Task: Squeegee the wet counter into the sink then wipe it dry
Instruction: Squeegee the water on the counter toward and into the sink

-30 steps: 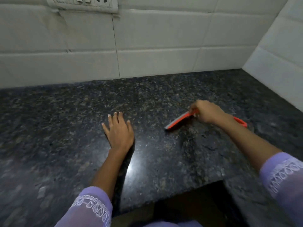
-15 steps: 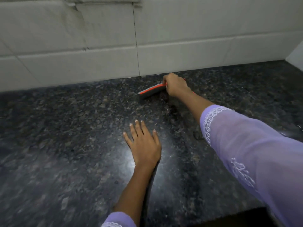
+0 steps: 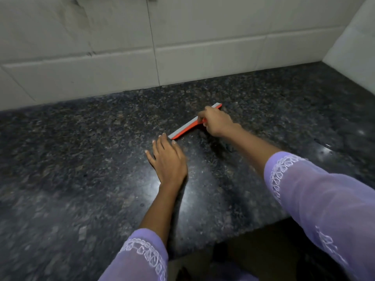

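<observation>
From the head view, your right hand (image 3: 218,123) is wrapped around the handle of the red squeegee (image 3: 185,129), whose grey blade lies slantwise on the dark granite counter (image 3: 81,159), a little out from the white tiled wall (image 3: 101,57). Your left hand (image 3: 168,161) lies flat on the counter, fingers spread and holding nothing, its fingertips just beside the squeegee's near end.
</observation>
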